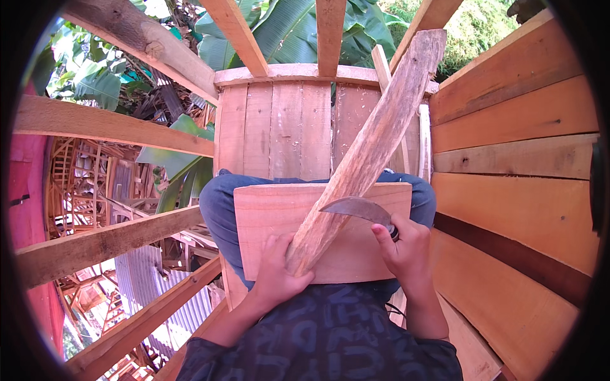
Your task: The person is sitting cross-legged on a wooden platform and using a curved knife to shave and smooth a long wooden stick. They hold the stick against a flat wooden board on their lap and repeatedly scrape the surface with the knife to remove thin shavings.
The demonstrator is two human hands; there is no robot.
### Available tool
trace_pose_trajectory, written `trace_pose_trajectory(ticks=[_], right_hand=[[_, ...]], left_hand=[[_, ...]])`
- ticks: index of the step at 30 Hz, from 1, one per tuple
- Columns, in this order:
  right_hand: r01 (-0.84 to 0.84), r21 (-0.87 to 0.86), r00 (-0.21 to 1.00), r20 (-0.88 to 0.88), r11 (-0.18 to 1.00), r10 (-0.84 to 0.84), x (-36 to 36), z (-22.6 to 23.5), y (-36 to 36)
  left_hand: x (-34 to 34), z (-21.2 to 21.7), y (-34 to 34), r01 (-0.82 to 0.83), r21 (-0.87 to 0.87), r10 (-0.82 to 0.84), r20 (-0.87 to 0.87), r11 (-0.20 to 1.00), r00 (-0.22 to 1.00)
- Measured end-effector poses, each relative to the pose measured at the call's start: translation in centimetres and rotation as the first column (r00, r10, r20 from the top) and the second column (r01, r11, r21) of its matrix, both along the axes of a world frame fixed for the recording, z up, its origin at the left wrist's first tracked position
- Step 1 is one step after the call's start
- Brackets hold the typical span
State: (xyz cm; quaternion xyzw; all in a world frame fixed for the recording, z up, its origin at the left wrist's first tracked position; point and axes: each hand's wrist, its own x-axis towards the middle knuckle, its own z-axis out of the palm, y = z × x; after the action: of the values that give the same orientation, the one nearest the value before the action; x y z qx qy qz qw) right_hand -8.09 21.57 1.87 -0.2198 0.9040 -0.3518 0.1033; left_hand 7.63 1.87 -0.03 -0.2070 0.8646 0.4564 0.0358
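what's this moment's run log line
left hand: holding plank, lower end; right hand: holding curved knife across plank; board: on lap

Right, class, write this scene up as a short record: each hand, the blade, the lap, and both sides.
Left hand: grips the lower end of a long wooden piece
Right hand: holds a curved knife
Blade: over the wooden piece; contact unclear
Lap: flat board, under the wooden piece
Left side: wooden rails
Right side: plank wall

Curved knife (357,207) in right grip (408,246)
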Motion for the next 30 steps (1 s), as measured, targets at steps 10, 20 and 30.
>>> trace_pose_trajectory(ticks=[10,20,30], right_hand=[[0.045,0.253,0.972,-0.236,0.966,0.016,-0.7,-1.1,1.0],[0.488,0.086,0.862,-0.205,0.868,-0.464,-6.6,-1.5,3.5],[0.02,0.223,0.979,-0.201,0.975,0.026,0.8,-0.3,0.1]], left_hand=[[0.0,0.0,-0.1,0.037,-0.071,-0.043,-0.086,0.997,0.995],[0.4,0.4,-0.4,0.011,0.004,-0.011,-0.06,1.0,0.998],[-0.6,0.3,-0.6,0.02,-0.022,-0.022,-0.075,1.0,0.997]])
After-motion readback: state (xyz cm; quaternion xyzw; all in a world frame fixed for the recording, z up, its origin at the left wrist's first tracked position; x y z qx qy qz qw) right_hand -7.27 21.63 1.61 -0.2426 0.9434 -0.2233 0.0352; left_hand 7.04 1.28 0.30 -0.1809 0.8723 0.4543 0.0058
